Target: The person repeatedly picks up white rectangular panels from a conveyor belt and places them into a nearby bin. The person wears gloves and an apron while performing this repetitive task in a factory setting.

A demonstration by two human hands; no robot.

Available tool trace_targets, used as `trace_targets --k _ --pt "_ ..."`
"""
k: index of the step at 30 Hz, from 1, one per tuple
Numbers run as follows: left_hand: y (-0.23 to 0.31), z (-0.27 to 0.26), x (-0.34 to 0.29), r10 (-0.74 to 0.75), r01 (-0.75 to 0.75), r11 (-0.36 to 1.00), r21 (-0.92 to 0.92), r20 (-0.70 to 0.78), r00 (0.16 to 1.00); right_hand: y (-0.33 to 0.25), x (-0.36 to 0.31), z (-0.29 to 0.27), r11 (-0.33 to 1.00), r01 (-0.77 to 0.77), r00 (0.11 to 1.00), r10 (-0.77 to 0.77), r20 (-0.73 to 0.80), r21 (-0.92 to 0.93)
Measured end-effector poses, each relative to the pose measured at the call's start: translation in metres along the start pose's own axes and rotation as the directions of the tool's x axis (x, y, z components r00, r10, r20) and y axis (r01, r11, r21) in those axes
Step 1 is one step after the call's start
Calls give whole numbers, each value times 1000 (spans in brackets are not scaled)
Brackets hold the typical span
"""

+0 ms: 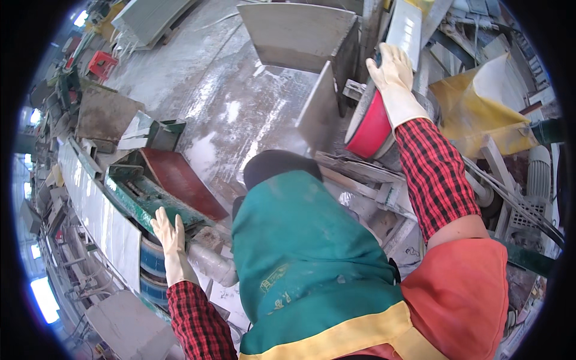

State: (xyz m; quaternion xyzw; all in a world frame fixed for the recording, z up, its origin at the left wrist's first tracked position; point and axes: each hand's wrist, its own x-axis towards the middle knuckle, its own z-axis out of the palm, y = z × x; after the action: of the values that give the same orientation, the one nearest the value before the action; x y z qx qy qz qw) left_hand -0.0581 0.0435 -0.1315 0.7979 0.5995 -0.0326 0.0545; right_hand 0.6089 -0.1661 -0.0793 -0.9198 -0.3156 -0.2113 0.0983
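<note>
Both of my hands wear cream rubber gloves. My left hand (172, 245) is at the left with its fingers stretched up and apart, holding nothing. It lies against or just above the edge of a green metal machine frame (157, 203), close to blue rollers (152, 259). I cannot tell if it touches them. At the upper right, my right hand (393, 72) reaches forward with fingers extended, empty. The palm is over the end of a red curved drum-like part (373, 129), beside a long pale shiny slab (405, 33); contact is hidden under the glove.
Large grey slabs (297, 36) stand upright ahead on the wet, dusty floor (210, 90). A conveyor with pale slabs (99, 210) runs along the left. A yellow sheet (480, 108), cables and a ribbed grey motor (539, 171) crowd the right. Broken boards (354, 174) lie beside my legs.
</note>
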Motion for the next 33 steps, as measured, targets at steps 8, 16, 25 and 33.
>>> trace_targets --k 8,16,25,33 --pt "9 -3 -1 138 -136 990 24 -236 962 1 -3 -2 995 44 999 -45 10 85" --pt "12 -39 1 71 -164 973 -165 -462 884 15 24 -20 995 -97 979 92 183 17" --pt "11 -28 1 -18 -26 997 -73 -553 833 -14 16 -20 949 -277 924 306 230 -152" --pt "6 -27 3 -64 -15 991 -136 -558 827 44 7 33 1000 3 994 -1 110 -14"
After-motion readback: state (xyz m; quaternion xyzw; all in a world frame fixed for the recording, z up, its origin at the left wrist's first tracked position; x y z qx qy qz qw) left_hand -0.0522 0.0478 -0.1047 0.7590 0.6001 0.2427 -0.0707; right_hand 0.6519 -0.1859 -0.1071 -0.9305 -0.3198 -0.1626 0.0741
